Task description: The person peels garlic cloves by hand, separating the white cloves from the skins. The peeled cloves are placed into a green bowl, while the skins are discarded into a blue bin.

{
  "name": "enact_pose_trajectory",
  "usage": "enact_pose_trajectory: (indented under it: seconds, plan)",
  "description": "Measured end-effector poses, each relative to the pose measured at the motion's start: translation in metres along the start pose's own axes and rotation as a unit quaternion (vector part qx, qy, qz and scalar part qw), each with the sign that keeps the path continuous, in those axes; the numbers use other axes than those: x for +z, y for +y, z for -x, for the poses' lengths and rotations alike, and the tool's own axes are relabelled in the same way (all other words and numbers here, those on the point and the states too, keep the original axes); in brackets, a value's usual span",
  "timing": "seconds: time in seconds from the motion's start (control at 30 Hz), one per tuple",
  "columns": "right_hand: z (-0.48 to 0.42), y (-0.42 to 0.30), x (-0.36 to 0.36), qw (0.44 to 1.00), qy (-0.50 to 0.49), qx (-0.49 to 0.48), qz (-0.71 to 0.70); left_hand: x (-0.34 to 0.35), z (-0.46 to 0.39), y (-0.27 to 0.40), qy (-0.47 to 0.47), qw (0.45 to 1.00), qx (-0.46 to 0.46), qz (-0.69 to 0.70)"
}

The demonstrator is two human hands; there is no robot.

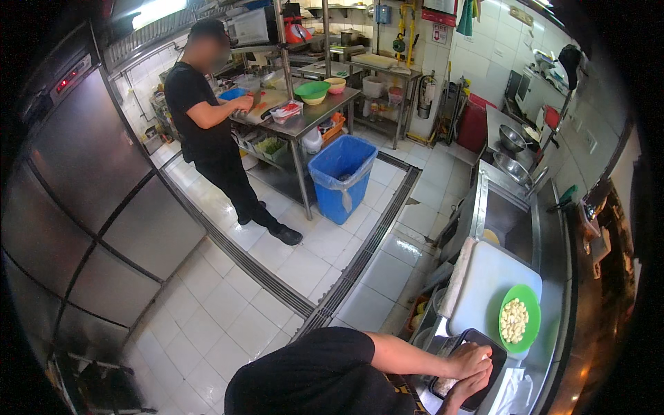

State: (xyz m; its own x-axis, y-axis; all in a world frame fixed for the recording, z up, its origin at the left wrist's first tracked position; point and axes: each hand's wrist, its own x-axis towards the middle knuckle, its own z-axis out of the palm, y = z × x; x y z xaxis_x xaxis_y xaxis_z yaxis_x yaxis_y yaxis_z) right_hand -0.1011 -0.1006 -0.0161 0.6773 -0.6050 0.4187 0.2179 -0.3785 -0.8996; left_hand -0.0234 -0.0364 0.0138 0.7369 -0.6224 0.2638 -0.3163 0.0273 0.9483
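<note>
Over a black tray [497, 358] at the lower right, my two hands meet. My left hand [466, 360] has its fingers closed around a small whitish piece [485, 357], perhaps a garlic clove; most of it is hidden. Touching it from below is my right hand [474, 385], its fingers bent, and whether it grips the same piece cannot be told. Pale, papery bits [444, 385] lie in the tray near my wrists. Just beyond the tray, a green bowl [535, 332] of peeled garlic cloves [513, 320] rests on a white cutting board [493, 280].
A steel sink [506, 223] adjoins the board, with metal bowls [512, 138] farther along. White plastic [511, 389] lies beside the tray. Across the tiled floor, a co-worker [205, 109] in black cuts food at a steel table [311, 122], near a blue bin [340, 194].
</note>
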Motion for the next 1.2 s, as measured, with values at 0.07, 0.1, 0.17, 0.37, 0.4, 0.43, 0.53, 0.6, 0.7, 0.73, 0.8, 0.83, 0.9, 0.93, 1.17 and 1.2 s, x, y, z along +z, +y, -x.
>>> enact_pose_trajectory:
  seconds: [0.07, 0.1, 0.17, 0.37, 0.4, 0.43, 0.53, 0.6, 0.7, 0.73, 0.8, 0.83, 0.9, 0.93, 1.17, 1.2]
  plan:
    - [0.001, 0.004, 0.003, 1.000, 0.019, -0.004, 0.004, 0.001, 0.001, 0.000, 0.023, 1.000, 0.005, 0.010]
    - [0.001, 0.005, 0.003, 1.000, 0.030, -0.006, 0.008, 0.001, 0.001, 0.001, 0.013, 1.000, -0.003, -0.001]
    - [0.000, 0.015, -0.003, 0.999, 0.026, -0.011, 0.037, 0.001, 0.002, 0.001, -0.007, 1.000, -0.018, -0.022]
    - [-0.007, 0.017, -0.006, 0.999, 0.030, 0.000, 0.041, 0.000, 0.007, 0.003, -0.045, 0.999, 0.013, -0.023]
    - [-0.007, 0.014, -0.004, 0.999, 0.030, 0.008, 0.036, -0.001, 0.008, 0.004, -0.036, 0.999, 0.014, -0.015]
    - [-0.008, 0.013, -0.006, 0.999, 0.032, 0.017, 0.027, -0.002, 0.008, 0.005, -0.027, 1.000, 0.015, -0.007]
    - [-0.008, 0.005, -0.007, 0.998, 0.033, 0.058, -0.023, 0.003, 0.005, -0.008, 0.009, 1.000, 0.020, 0.000]
    - [-0.005, -0.003, -0.004, 0.991, 0.044, 0.097, -0.085, 0.004, 0.004, -0.012, 0.013, 1.000, 0.016, 0.001]
    - [-0.006, -0.016, -0.004, 0.977, 0.078, 0.159, -0.119, -0.001, 0.003, -0.007, -0.008, 1.000, 0.009, 0.004]
    - [-0.006, -0.019, -0.003, 0.972, 0.091, 0.178, -0.123, -0.001, 0.003, -0.006, -0.009, 1.000, 0.011, 0.002]
    - [-0.008, -0.029, -0.003, 0.954, 0.103, 0.249, -0.130, -0.005, 0.002, -0.006, -0.029, 0.998, 0.029, 0.046]
    - [-0.009, -0.031, -0.004, 0.943, 0.116, 0.282, -0.135, -0.012, 0.002, 0.002, -0.061, 0.995, 0.002, 0.077]
    - [-0.009, -0.028, -0.012, 0.916, 0.069, 0.317, -0.235, -0.025, 0.003, 0.020, -0.120, 0.982, -0.048, 0.137]
    - [-0.008, -0.027, -0.016, 0.899, 0.043, 0.332, -0.283, -0.027, 0.004, 0.022, -0.128, 0.973, -0.073, 0.178]
    - [-0.003, -0.042, -0.008, 0.879, 0.059, 0.386, -0.273, -0.014, -0.003, -0.009, -0.113, 0.979, -0.016, 0.168]
    - [-0.006, -0.040, -0.005, 0.893, 0.059, 0.372, -0.246, -0.001, -0.005, -0.028, -0.036, 0.992, 0.063, 0.106]
